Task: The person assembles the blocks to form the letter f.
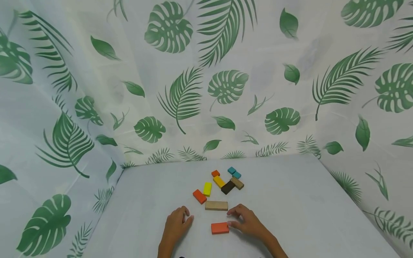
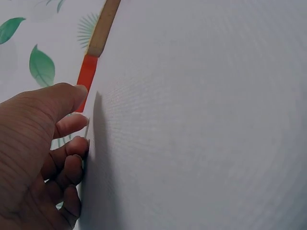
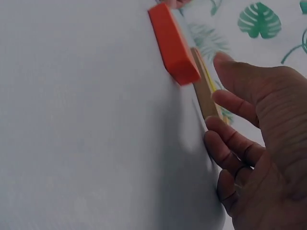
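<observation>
1. The orange block (image 1: 220, 228) sits lower middle of the head view, long axis left to right.
2. The right hand (image 1: 246, 221) is nearer, just beside its right end, fingers loosely parted, holding nothing.
3. The left hand (image 1: 176, 224), also empty, is farther left.

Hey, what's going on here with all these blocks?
A person has some blocks spread out on a white surface. The right hand is beside the nearest red block, not gripping it. The left hand, off to that block's left, holds nothing. A long wooden block lies just beyond, with the others loosely grouped farther back.
</observation>
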`<state>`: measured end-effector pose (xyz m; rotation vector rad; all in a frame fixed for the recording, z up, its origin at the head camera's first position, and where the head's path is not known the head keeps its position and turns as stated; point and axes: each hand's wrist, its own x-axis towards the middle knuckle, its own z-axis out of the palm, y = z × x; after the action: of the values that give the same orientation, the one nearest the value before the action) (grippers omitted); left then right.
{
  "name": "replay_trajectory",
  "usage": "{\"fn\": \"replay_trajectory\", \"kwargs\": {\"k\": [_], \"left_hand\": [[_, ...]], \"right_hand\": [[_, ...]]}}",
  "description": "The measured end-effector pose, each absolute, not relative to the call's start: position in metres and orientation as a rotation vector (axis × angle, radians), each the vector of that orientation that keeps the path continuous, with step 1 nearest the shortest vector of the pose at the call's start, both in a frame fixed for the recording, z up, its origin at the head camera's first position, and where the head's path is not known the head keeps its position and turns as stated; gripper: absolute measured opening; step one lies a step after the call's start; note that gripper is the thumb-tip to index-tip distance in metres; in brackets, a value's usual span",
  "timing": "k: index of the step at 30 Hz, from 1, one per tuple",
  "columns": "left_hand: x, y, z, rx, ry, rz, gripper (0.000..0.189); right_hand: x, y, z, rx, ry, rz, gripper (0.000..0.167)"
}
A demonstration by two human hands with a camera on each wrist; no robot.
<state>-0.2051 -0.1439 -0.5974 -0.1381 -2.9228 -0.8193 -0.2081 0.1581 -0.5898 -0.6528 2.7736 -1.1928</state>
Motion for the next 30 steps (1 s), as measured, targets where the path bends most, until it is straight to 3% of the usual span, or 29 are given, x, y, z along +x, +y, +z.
{"fn": "replay_trajectory", "kwargs": {"k": [7, 23, 30], "left_hand": [[-0.206, -0.144, -0.601, -0.139, -2.899, -0.851, 0.017], [-0.203, -0.147, -0.603, -0.046, -2.829, -1.079, 0.007], [-0.2, -0.149, -0.605, -0.021, -2.808, -1.184, 0.005]], "right_hand": [[-0.201, 0.144, -0.587, -0.727, 2.693, -1.132, 0.04], [-0.197, 0.135, -0.587, -0.748, 2.788, -0.988, 0.034], [-0.193, 0.131, -0.585, -0.67, 2.849, -0.858, 0.048]]}}
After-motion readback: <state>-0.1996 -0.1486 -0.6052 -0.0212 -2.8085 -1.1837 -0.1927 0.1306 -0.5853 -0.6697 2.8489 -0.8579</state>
